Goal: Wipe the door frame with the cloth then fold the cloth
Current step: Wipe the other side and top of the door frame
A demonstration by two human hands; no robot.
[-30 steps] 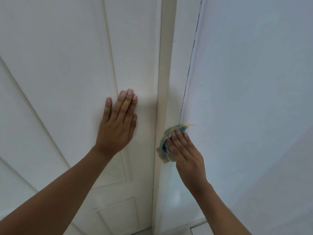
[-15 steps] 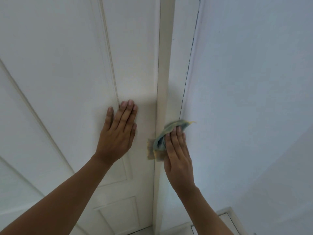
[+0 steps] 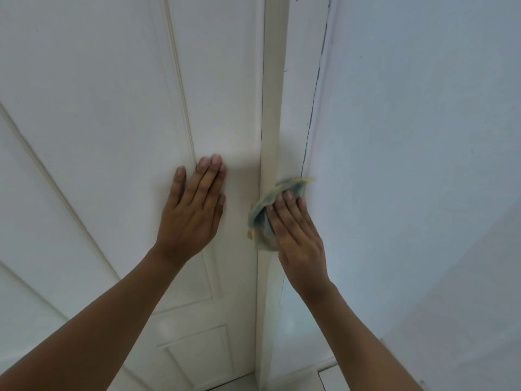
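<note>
A white door frame (image 3: 273, 108) runs vertically through the middle of the view, between a panelled white door (image 3: 112, 108) and the wall. My right hand (image 3: 298, 238) presses a crumpled blue, green and yellow cloth (image 3: 265, 218) flat against the frame, fingers pointing up. The cloth bulges out to the left of the fingers and above the fingertips. My left hand (image 3: 194, 210) lies flat and empty on the door, fingers together, a little left of the frame.
A pale blue-white wall (image 3: 408, 165) fills the right side, with a dark crack line where it meets the frame. A strip of floor and skirting (image 3: 324, 371) shows at the bottom.
My right hand with the cloth has shifted slightly right on the frame, from its left edge toward the wall side. My left hand stays flat on the door.
</note>
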